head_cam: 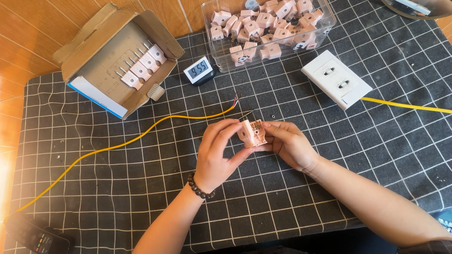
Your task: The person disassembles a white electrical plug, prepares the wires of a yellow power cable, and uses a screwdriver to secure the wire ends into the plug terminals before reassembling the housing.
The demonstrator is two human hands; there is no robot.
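Both hands meet at the middle of the frame over the mat (329, 188): the left hand (217, 153) has thumb and fingers closed on the left side of a small pink plug (252, 133), and the right hand (288, 143) pinches its right side, so the plug is held between them just above the cloth, its open face with metal parts turned up toward the camera. It looks a light, rigid plastic piece, smooth enough to slip if held loosely; the flat outer sides seem the safest place to grip, keeping fingers off the small metal contacts inside, which could shift or drop out. A bead bracelet (200, 188) circles the left wrist. Just above the hands a yellow cable (141, 136) ends in bared red and dark wires (235, 101), and runs down to the lower left of the frame, near a dark handset (40, 239) at the bottom left corner. Further up, a small digital timer (198, 70) stands at top centre, beside a clear tub (325, 26) heaped with more pink plugs (263, 23). At upper left a cardboard box (113, 61) lies open with a row of finished plugs (141, 68), prongs up. At upper right a white wall socket (336, 84) rests on the mat, a second yellow cable (409, 106) leading off to the right edge.
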